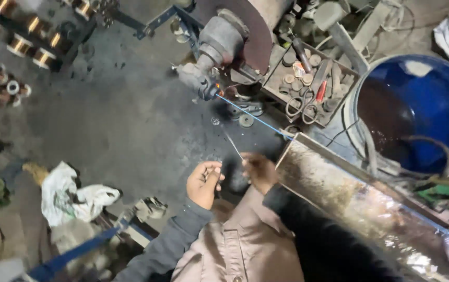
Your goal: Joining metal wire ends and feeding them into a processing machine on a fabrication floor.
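My right hand, in a dark sleeve, pinches a thin pale wire that sticks up and away from my fingers. Just left of it, my left hand, in a grey sleeve, is curled with fingertips pressed to the thumb; I cannot see anything in it. Beyond both hands a taut blue wire runs from the spindle tip of a grey winding machine down to a long shiny metal trough on my right.
A tray behind the machine holds scissors, red-handled pliers and small spools. A big blue barrel stands at the right. Copper wire spools sit at the far left, and white cloth lies on the dark floor.
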